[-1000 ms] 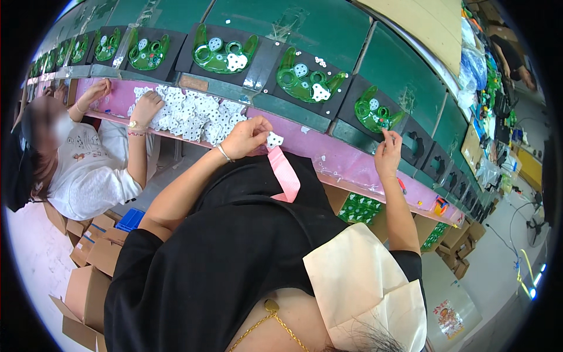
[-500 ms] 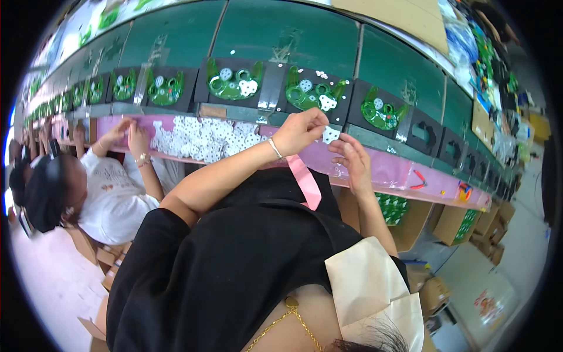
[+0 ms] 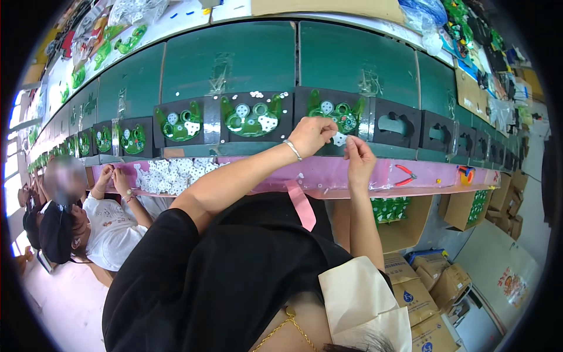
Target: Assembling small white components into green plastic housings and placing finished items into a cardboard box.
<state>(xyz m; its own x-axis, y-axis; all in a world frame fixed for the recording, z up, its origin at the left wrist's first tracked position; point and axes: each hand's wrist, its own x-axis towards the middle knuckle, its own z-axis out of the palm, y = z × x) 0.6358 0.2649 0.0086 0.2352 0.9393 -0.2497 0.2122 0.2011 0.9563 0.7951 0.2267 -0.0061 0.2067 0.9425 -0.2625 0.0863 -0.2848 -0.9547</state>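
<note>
A small flat white plastic piece with holes [image 3: 339, 139] is held up between my two hands. My left hand [image 3: 314, 136] pinches its left side with bent fingers. My right hand [image 3: 359, 159] has thumb and fingertips closed on its right edge. Just beyond them, a translucent green controller shell [image 3: 322, 110] sits in a black foam holder [image 3: 301, 101]. To its left, another green controller shell [image 3: 236, 124] bears a similar white piece [image 3: 267, 123]. Many loose white pieces [image 3: 170, 176] lie heaped in the pink trough [image 3: 281, 176] left of my hands.
Red-handled pliers [image 3: 404, 175] lie in the trough to the right. Foam holders with bare cutouts [image 3: 396, 125] continue along the green line. A co-worker in a white shirt [image 3: 114, 232] sits at left. Cardboard boxes [image 3: 404, 234] stand below the bench, right.
The view has shifted, and the row of holders has moved left past me. My right hand's fingers, spread before, have closed on the white piece. My left hand keeps its pinch.
</note>
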